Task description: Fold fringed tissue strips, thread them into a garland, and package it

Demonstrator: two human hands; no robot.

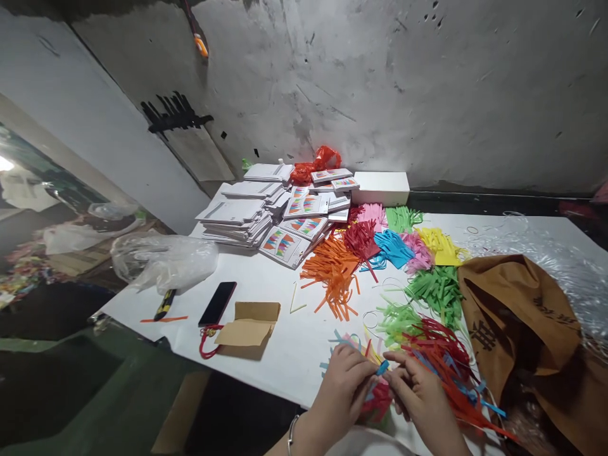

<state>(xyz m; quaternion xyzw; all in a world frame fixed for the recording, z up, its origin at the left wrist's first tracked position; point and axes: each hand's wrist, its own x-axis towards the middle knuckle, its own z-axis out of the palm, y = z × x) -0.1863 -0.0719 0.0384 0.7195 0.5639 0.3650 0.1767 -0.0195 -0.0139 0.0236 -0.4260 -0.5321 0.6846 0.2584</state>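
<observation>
Near the table's front edge, my left hand (346, 380) is closed on a blue paper tassel (382, 367), whose folded end pokes out between the fingers. My right hand (418, 389) meets it from the other side, thumb and fingers pinched at the same blue end. Beneath and behind the hands lie loose strips in pink, yellow and pale blue. Right beside my right hand spreads a heap of red fringed strips (439, 354) mixed with some blue. Light green fringes (399, 323) lie just beyond. The fingers hide most of the held piece.
Orange tassels (330, 269), blue tassels (394, 247) and dark green tassels (437, 288) lie mid-table. Behind them are stacked flat packs (235, 218) and a white box (381, 189). A phone (217, 304), cardboard piece (249, 329) and plastic bag (166, 259) sit left; a brown bag (517, 316) right.
</observation>
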